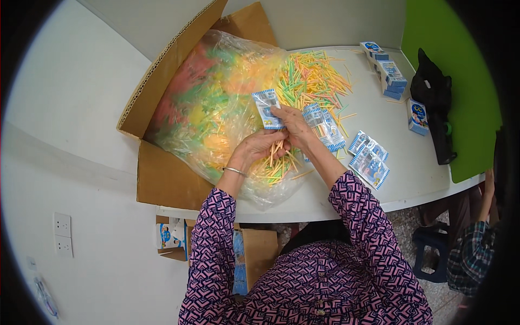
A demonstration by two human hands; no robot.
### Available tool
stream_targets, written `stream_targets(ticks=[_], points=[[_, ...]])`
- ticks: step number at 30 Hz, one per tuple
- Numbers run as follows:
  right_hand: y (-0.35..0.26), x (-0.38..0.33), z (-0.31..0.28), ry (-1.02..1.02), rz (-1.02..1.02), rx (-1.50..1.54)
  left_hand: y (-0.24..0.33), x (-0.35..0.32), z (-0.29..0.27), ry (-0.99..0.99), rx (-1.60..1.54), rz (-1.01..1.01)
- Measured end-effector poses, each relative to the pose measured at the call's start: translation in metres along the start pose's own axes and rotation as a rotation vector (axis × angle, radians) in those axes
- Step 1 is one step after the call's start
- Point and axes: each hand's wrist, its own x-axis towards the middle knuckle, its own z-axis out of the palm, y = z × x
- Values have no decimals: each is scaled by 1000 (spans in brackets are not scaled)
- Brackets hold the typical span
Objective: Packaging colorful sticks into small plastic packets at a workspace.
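Note:
A small blue-and-white packet (265, 107) is held up in front of the loose sticks. My right hand (297, 127) pinches it, thumb across its face. At its lower edge, the fingers of my left hand (259, 145) are closed, meeting the right hand. Thin yellow and orange sticks (275, 157) poke out below, between the two hands; which hand grips them is partly hidden. Beneath lies a clear plastic bag (216, 97) full of pastel sticks, spilling a loose pile (314, 76) onto the table. Several similar packets (325, 127) lie beside my right wrist.
An open cardboard box (168, 176) lies around the bag on the white table (417, 181). More packets (371, 162) lie right of my forearm. Small boxes (391, 78) stand farther back, near a black object (433, 97) and a green panel (460, 70). Another person's arm (485, 200) shows at right.

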Motion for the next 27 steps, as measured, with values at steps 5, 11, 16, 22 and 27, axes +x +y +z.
stream_targets(ticks=[5, 11, 16, 22, 27], points=[[-24, -6, -14, 59, -364, -258, -1, 3, 1, 141, 23, 42], [-50, -76, -52, 126, -194, -513, 12, -4, 11, 344, -142, 344], [-32, -127, -64, 70, -26, -480, 27, -3, 25, 347, -163, 471], [-6, -129, -52, 125, -112, 120, 34, -4, 49, 356, -205, 526], [12, -98, -24, 80, -189, 784, 5, 12, 80, 383, -458, 501]])
